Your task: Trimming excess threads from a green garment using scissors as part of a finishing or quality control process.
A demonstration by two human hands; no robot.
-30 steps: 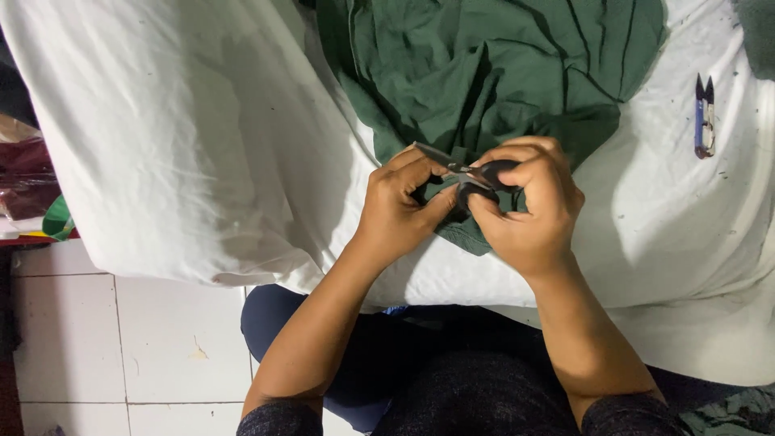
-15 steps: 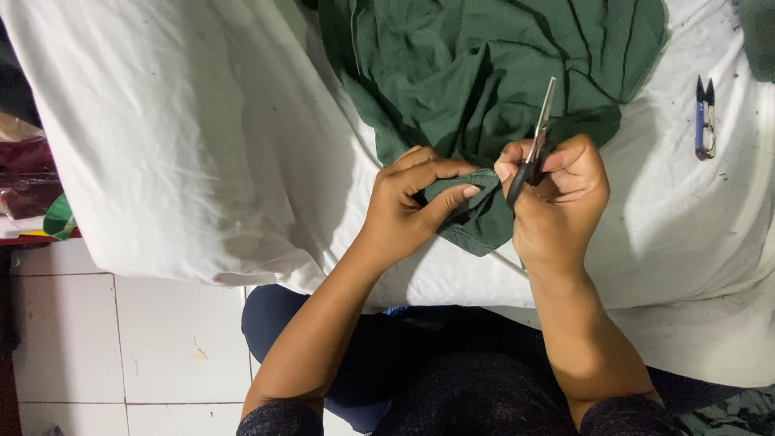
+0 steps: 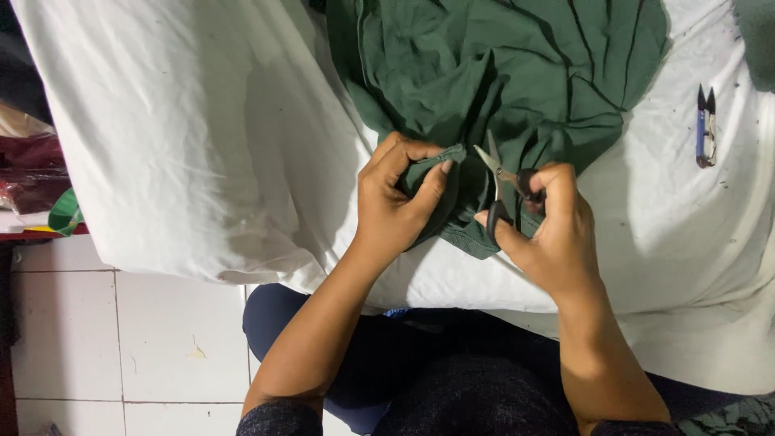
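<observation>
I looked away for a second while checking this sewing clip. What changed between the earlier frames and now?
The right hand first held the scissors low against the green cloth, raised them blades up, and has now tipped them left, blades open, toward the cloth edge pinched by the left hand. The left hand kept its grip. The thread snips and white sheet stayed put.

We see matt, creased green cloth, shiny metal scissors with black plastic handles, and a wrinkled white cotton sheet.
</observation>
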